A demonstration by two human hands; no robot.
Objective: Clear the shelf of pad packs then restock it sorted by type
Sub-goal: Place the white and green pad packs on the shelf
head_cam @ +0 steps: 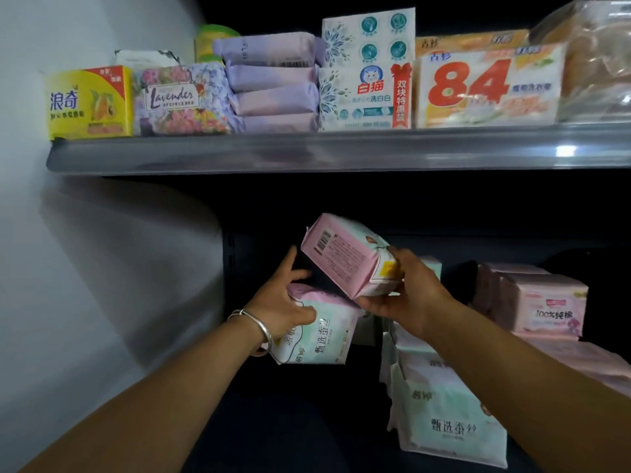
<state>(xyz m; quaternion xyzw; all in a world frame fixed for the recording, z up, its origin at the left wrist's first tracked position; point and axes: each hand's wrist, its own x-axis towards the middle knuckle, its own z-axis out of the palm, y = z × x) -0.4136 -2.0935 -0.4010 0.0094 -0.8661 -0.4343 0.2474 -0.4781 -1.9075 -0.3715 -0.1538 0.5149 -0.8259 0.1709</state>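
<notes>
Item: pink pad pack (345, 259), tilted, pinched in your right hand (406, 295) above the mint pack (316, 336); your left hand (285, 303), fingers spread, steadies that pack, probably for stacking alike.

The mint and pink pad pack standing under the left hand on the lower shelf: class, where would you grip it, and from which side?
Probably by its top edge, from above and the front. The mint and pink pad pack stands nearly upright, top leaning left, face forward; the left hand already rests on that upper corner. Its right side is crowded by the tilted pink pack held in the right hand.
</notes>
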